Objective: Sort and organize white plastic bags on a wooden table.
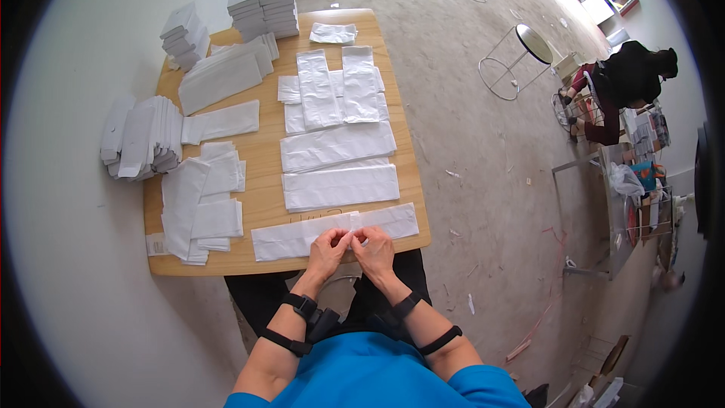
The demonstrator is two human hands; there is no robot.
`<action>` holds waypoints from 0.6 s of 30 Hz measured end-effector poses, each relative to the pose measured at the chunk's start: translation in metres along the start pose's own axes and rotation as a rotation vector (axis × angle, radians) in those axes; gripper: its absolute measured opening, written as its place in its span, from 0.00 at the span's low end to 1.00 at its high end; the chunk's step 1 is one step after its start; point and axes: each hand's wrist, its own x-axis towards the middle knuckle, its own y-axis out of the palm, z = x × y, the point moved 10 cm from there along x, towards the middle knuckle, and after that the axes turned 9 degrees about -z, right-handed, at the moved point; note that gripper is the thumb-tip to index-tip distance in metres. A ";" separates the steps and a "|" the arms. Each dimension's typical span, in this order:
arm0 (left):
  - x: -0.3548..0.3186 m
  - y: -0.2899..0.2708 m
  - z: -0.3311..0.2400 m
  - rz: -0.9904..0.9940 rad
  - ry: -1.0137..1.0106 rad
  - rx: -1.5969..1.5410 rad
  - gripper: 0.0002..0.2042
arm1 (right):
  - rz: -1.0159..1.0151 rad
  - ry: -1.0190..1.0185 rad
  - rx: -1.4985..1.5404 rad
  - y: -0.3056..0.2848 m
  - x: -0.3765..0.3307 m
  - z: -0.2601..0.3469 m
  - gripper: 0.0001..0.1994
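Observation:
A long, flat white paper strip lies along the near edge of the wooden table, with a seam or overlap near its middle. At that middle part my left hand and my right hand meet, thumbs and fingers pinched together on the strip's near edge. Both hands are closed, their fingertips almost touching. Just beyond lie flat stacks of similar white strips, one behind another. Farther back, two narrow white pieces lie crosswise over other white sheets.
Loose white sheets spread over the table's left side. Upright rows of flat white boxes and box stacks stand along the wall. On the right, a person in dark clothes bends beside a metal-framed table. Round stools stand on the floor.

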 end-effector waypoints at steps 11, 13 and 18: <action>0.004 -0.007 0.002 -0.019 -0.071 0.069 0.11 | 0.073 0.104 0.181 0.008 0.005 -0.025 0.09; 0.005 -0.008 -0.002 -0.023 -0.043 0.115 0.12 | 0.102 0.164 0.217 0.011 0.004 -0.031 0.10; 0.007 -0.004 0.005 0.009 -0.058 0.022 0.10 | 0.116 0.116 0.201 0.015 0.005 -0.022 0.10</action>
